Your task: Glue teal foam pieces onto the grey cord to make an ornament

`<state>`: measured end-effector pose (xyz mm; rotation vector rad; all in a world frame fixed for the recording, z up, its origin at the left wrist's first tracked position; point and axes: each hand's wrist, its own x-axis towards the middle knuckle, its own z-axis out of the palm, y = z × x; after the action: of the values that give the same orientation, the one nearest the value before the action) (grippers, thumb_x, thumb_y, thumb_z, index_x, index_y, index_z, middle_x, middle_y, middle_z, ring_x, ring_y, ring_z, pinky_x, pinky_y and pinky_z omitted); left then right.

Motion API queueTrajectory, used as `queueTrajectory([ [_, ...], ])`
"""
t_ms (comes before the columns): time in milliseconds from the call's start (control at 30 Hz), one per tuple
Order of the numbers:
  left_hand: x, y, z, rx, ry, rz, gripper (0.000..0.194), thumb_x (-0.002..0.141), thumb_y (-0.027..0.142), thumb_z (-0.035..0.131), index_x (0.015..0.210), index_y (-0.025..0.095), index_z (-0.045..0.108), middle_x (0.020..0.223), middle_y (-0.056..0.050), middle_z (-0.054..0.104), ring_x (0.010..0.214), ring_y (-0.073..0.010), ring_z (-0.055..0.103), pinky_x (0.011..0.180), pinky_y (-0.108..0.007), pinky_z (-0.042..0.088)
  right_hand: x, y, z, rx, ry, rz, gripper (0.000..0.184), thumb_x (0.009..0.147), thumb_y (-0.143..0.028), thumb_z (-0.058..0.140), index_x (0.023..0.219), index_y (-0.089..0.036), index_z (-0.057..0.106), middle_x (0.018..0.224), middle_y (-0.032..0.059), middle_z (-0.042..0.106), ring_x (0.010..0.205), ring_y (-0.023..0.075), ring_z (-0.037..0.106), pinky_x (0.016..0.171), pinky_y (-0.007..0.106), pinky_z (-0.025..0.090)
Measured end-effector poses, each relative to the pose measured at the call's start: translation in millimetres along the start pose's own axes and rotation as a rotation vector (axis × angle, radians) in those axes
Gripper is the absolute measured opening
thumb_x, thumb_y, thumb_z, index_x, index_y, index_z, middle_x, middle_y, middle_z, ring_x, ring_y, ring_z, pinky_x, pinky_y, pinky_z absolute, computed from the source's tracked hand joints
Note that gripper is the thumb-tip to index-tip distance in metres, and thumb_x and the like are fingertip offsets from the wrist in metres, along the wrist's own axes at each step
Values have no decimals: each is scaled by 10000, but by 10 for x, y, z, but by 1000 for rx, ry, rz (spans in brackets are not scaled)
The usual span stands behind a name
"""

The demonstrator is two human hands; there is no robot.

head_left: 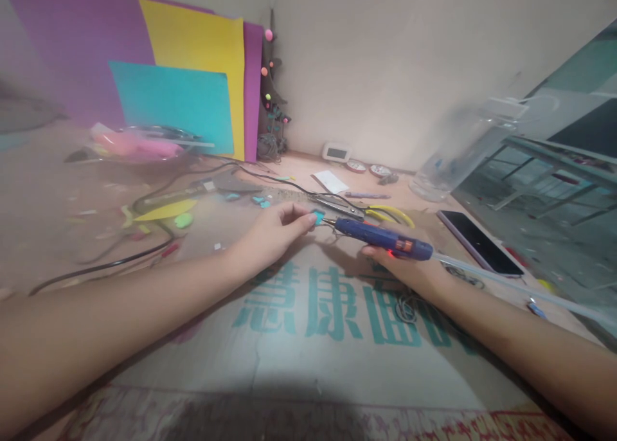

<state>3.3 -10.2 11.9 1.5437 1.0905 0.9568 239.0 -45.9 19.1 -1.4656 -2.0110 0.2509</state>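
Observation:
Between the thumb and fingers of my left hand (288, 225) is pinched a small turquoise piece (318, 217), perhaps foam or paper. My right hand (402, 267) grips a dark blue hot glue gun (383, 238), its red light glowing near my thumb. The gun's metal nozzle points left and is at the turquoise piece; whether it touches I cannot tell. A long clear glue stick (486, 272) sticks out of the back of the gun. Both hands are above a printed sack (308, 370) spread on the table.
Yellow-handled scissors (390, 213) lie behind the glue gun, with a phone (479, 242) to the right. At the back are a small white digital clock (336, 152) and a clear plastic jug (457, 152). Coloured sheets (178, 107) lean on the wall. A black cord (110, 261) crosses the left side.

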Motion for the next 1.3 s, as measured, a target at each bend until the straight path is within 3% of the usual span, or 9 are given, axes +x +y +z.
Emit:
queueTrajectory([
  [600,-17,-7,-8,19,-16,-36,261,827,411,615,791,155,586,632,41,530,536,-89,422,520,-214,316,-2,48,13,12,22,-2,270,775,-403,661,616,-226,534,563,-22,543,520,145,515,504,275,402],
  [1000,-10,-8,3,4,0,-34,236,830,384,612,783,155,585,637,44,531,521,-84,398,516,-213,303,2,56,27,41,74,13,272,776,-493,658,694,-242,591,660,5,631,637,197,593,612,328,483],
  [1200,-7,-42,-5,-28,-12,6,249,820,397,620,764,160,569,684,28,557,578,-99,449,543,-222,320,64,19,-117,59,77,60,332,850,-470,558,616,-235,572,643,20,625,641,207,608,630,343,498],
  [1300,0,-60,-15,-25,-15,-7,270,816,429,618,792,162,583,705,23,576,585,-103,465,547,-224,332,99,-58,-255,217,55,13,438,913,-488,452,592,-226,594,664,32,645,681,199,632,722,344,510],
])
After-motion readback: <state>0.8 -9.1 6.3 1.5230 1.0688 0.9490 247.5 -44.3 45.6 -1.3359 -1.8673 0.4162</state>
